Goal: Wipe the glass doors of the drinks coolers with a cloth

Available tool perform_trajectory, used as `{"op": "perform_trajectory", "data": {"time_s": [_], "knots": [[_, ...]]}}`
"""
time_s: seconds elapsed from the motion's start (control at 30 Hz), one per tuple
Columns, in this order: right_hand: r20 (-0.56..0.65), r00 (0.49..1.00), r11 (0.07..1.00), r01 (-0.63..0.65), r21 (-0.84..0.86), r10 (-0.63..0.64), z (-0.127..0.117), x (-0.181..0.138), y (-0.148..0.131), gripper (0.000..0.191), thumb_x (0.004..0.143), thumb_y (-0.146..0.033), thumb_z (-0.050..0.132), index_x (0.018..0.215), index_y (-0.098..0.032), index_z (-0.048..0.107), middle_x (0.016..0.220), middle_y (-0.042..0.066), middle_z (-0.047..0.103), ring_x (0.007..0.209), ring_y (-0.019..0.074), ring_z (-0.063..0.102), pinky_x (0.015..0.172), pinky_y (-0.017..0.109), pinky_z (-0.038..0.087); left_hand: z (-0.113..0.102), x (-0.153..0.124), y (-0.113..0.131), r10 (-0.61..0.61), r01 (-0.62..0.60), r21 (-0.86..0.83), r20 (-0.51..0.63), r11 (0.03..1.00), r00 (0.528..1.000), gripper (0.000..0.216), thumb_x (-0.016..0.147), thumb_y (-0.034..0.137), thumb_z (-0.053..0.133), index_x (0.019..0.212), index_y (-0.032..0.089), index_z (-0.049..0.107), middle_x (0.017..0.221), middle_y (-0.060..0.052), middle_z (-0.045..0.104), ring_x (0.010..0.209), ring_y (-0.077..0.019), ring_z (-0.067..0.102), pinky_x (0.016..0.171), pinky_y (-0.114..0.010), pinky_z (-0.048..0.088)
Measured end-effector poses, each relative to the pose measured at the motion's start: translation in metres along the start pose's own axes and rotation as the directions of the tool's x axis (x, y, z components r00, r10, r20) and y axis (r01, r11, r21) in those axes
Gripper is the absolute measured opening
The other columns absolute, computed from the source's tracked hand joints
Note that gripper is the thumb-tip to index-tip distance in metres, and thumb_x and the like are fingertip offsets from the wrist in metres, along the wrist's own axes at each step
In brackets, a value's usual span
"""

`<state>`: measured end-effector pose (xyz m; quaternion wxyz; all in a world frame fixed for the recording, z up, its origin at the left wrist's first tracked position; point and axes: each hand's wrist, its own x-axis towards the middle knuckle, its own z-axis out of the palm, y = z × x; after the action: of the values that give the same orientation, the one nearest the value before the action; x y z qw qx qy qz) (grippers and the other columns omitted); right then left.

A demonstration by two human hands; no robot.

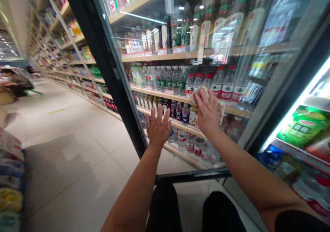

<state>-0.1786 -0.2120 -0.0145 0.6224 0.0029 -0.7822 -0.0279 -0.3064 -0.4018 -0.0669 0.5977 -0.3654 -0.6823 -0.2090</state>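
Note:
A glass door (180, 161) in a black frame stands in front of me, with bottles on shelves visible through it. Spread fingers of my left hand (157, 127) rest flat against the pane, left of centre, with nothing in them. Farther right and a little higher, my right hand (208, 117) presses a crumpled, light patterned cloth (221, 110) to the glass. Its fingers lie over the cloth, which sticks out on both sides of the hand.
The black door frame (107, 70) slants down on the left. Lit cooler shelves (304, 149) with packs and bottles stand close on the right. Long store shelves (74, 53) line the tiled floor (85, 149). A person (17, 82) sits far left; stacked goods (10, 180) stand nearer.

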Motion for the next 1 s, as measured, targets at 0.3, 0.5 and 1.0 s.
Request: {"op": "perform_trajectory", "data": {"time_s": [0.3, 0.5, 1.0], "knots": [[0.270, 0.962, 0.993, 0.013, 0.117, -0.045, 0.031, -0.035, -0.060, 0.063, 0.097, -0.006, 0.039, 0.156, -0.027, 0.044, 0.158, 0.006, 0.050, 0.159, 0.0215, 0.019, 0.128, 0.048, 0.023, -0.002, 0.001, -0.003, 0.026, -0.032, -0.103, -0.055, 0.994, 0.998, 0.048, 0.103, 0.033, 0.046, 0.147, 0.016, 0.053, 0.156, -0.015, 0.049, 0.159, -0.0232, 0.013, 0.129, -0.047, 0.011], [0.360, 0.933, 0.919, -0.136, 0.370, -0.007, 0.030, -0.030, -0.088, 0.071, 0.102, -0.017, 0.034, 0.167, -0.025, 0.006, 0.171, 0.009, 0.024, 0.161, 0.0259, 0.009, 0.126, 0.058, 0.027, -0.016, 0.003, 0.008, 0.006, 0.000, -0.268, 0.019, 0.963, 1.000, 0.059, 0.108, 0.044, 0.019, 0.154, 0.017, 0.045, 0.160, -0.015, 0.043, 0.160, -0.0257, 0.009, 0.128, -0.053, 0.010], [-0.026, 0.999, 0.946, 0.034, -0.323, -0.045, -0.019, -0.054, 0.101, 0.066, 0.106, -0.033, 0.041, 0.166, -0.022, 0.015, 0.167, 0.014, 0.033, 0.159, 0.0247, 0.019, 0.129, 0.049, 0.017, -0.016, -0.032, 0.037, -0.188, 0.174, -0.126, -0.108, 0.977, 0.976, 0.052, 0.097, 0.015, 0.057, 0.148, 0.017, 0.054, 0.133, -0.017, 0.059, 0.131, -0.0239, 0.054, 0.111, -0.037, 0.044]]}}
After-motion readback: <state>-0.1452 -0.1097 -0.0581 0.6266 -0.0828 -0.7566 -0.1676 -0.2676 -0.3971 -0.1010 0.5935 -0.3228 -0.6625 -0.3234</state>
